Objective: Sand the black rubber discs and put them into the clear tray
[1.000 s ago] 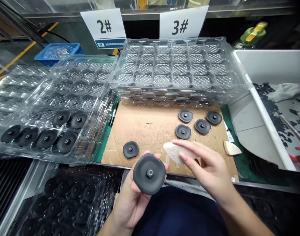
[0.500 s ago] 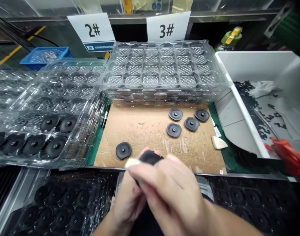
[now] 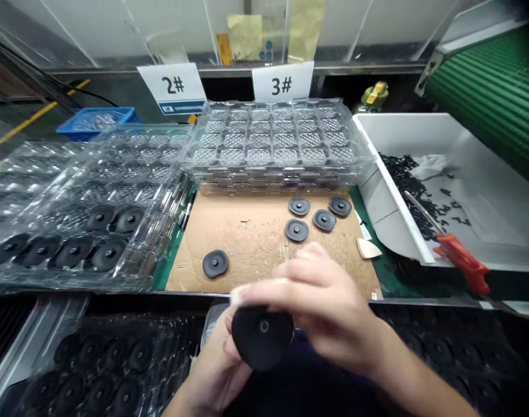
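Note:
A round black plastic disc (image 3: 262, 344) with a small ring at its centre is tilted toward me, just in front of the bench edge. My left hand (image 3: 219, 353) grips it from the left, with some fingers hidden behind it. Curled over its top edge, my right hand (image 3: 329, 298) pinches the rim. A pale patch shows at the right fingertip; I cannot tell what it is. Beyond my hands, a single black disc (image 3: 215, 263) lies on the cardboard sheet (image 3: 247, 237). Several more discs (image 3: 296, 230) lie farther right.
Stacked clear trays (image 3: 268, 156) stand at the back. Another clear tray (image 3: 138, 191) on the left holds several discs. At right, a white bin (image 3: 485, 231) contains black scraps and a red-handled tool (image 3: 462, 260). A pale wedge (image 3: 368, 249) lies near it. Filled trays (image 3: 99, 359) sit below.
The held disc has come lower and turned its face toward me. My right hand has shifted from covering it to its top edge. The camera view has tilted up.

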Tool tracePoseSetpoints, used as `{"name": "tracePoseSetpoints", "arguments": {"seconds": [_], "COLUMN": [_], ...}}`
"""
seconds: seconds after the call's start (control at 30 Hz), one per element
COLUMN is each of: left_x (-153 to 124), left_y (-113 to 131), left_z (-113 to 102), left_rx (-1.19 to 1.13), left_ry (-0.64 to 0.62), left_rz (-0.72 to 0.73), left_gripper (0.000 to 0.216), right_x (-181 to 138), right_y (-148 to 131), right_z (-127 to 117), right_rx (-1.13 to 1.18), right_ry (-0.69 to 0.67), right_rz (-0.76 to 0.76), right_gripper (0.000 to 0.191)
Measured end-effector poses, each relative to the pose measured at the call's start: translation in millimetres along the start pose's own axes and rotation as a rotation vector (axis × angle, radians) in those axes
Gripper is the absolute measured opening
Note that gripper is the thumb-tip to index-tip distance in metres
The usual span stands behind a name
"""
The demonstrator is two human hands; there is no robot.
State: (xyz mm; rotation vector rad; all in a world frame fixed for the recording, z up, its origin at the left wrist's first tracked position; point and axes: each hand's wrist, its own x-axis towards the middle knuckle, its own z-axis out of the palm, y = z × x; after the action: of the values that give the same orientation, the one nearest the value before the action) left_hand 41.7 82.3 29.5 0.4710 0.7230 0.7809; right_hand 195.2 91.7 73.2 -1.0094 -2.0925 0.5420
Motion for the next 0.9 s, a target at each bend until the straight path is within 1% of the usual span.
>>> {"name": "tracePoseSetpoints", "arguments": {"seconds": [0.03,0.1,0.17,0.2,0.23,0.3,0.33,0.43,0.53,0.67,0.8,0.83,0.87,0.9], "left_x": [-5,-17,-30,-36,-43,-56,-63,-79,-88,-91,-88,-87,-86,-86], "left_y": [1,2,0,-3,-5,-11,-13,-20,-28,-35,-31,-29,-27,-25], "left_z": [0,-3,-9,-13,-17,-24,-27,-34,-39,-45,-47,-47,-47,-47], "left_rx": [-0.013,-0.077,-0.158,-0.198,-0.234,-0.297,-0.324,-0.376,-0.418,-0.438,-0.402,-0.365,-0.291,-0.167], "left_ry": [-0.017,-0.039,-0.037,-0.041,-0.056,-0.109,-0.143,-0.231,-0.275,-0.289,-0.306,-0.301,-0.278,-0.231], "left_rz": [-0.013,-0.064,-0.111,-0.115,-0.107,-0.067,-0.045,0.011,0.094,0.125,0.175,0.213,0.284,0.381], "left_gripper": [0.033,0.03,0.034,0.036,0.037,0.035,0.036,0.039,0.045,0.049,0.046,0.047,0.049,0.052], "right_x": [-4,-13,-17,-17,-16,-15,-15,-22,-36,-48,-49,-48,-48,-47], "right_y": [2,12,31,43,56,79,88,101,95,78,65,63,61,60], "right_z": [1,8,25,36,48,73,85,108,110,93,83,82,81,80], "right_rx": [0.006,0.048,0.1,0.106,0.1,0.086,0.071,0.035,0.057,0.153,0.237,0.249,0.257,0.26], "right_ry": [0.032,0.148,0.277,0.329,0.32,0.263,0.256,0.276,0.248,0.127,0.032,0.015,0.001,-0.007], "right_rz": [0.061,0.141,0.26,0.36,0.412,0.42,0.42,0.432,0.456,0.498,0.541,0.546,0.548,0.548], "right_gripper": [0.031,0.031,0.028,0.027,0.029,0.026,0.024,0.025,0.028,0.029,0.032,0.032,0.032,0.032]}}
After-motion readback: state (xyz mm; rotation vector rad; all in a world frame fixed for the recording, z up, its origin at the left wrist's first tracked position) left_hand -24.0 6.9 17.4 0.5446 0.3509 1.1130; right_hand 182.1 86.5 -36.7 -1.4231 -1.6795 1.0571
